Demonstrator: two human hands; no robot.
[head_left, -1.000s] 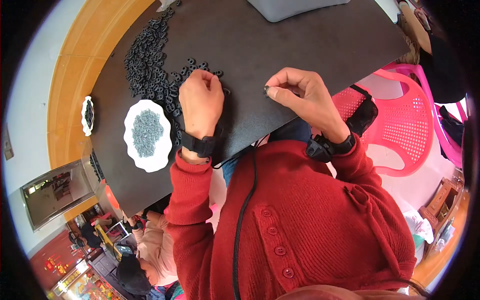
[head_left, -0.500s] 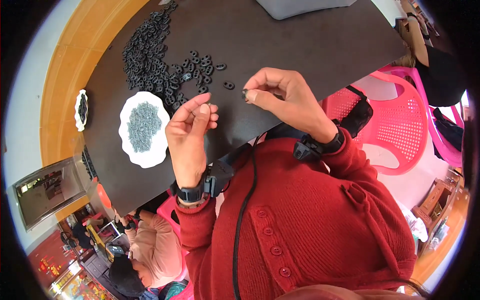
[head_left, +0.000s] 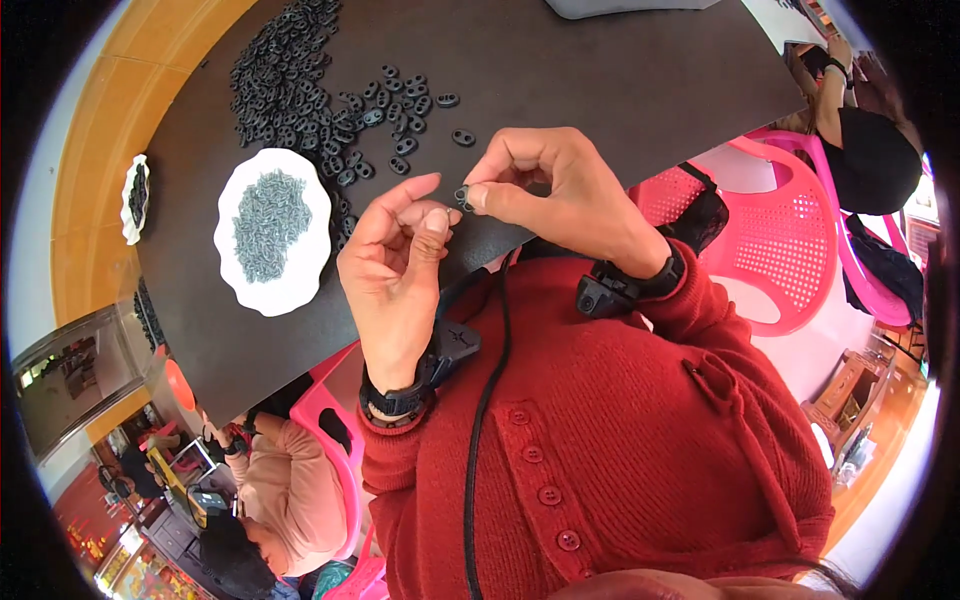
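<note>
My right hand [head_left: 575,200] pinches a small black two-hole cord lock [head_left: 462,197] between thumb and forefinger. Close to its left, my left hand [head_left: 392,265] has thumb and middle finger pressed together with the forefinger raised; a tiny bit shows at the tips, too small to name. Both hands hover over the near edge of the dark table [head_left: 600,95]. A white scalloped plate [head_left: 228,240] left of my hands holds a heap of small grey springs [head_left: 270,225]. Beyond it lies a large pile of black cord locks [head_left: 285,85], several scattered toward my hands.
A grey tray [head_left: 625,8] stands at the far edge. Another small white dish [head_left: 135,200] with dark pieces sits at the left. Pink plastic chairs [head_left: 790,240] are at my right. One person in a pink top [head_left: 295,490] sits at lower left, another person [head_left: 875,160] at upper right.
My right hand has moved left, bringing the cord lock close to my left fingertips. The left hand has shifted slightly right. The whole view has turned a little.
</note>
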